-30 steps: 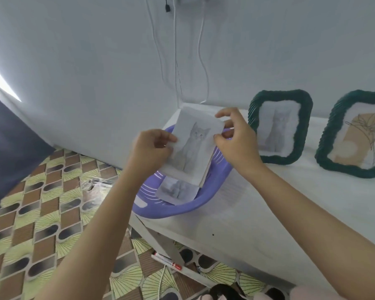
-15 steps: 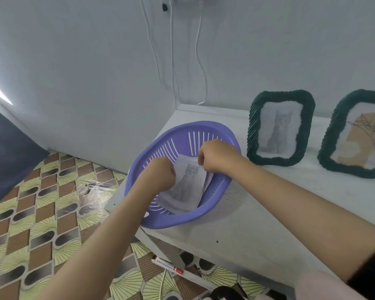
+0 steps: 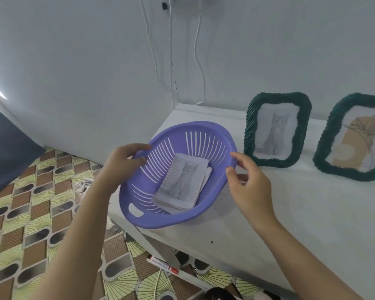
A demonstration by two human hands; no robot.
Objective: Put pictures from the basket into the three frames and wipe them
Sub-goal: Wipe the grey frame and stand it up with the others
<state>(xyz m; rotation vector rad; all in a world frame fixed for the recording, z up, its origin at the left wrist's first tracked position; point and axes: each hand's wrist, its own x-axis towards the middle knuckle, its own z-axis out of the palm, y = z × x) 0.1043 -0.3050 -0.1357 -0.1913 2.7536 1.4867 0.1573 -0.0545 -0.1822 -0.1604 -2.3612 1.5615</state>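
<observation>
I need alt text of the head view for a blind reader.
A person's left hand grips the left rim of a purple basket on a white table, and the right hand is at its right rim. A stack of pictures, a cat on top, lies in the basket. Two green frames, both filled, stand to its right.

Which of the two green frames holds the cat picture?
The left frame, next to the purple basket; the right frame shows a tan plant drawing instead.
</observation>
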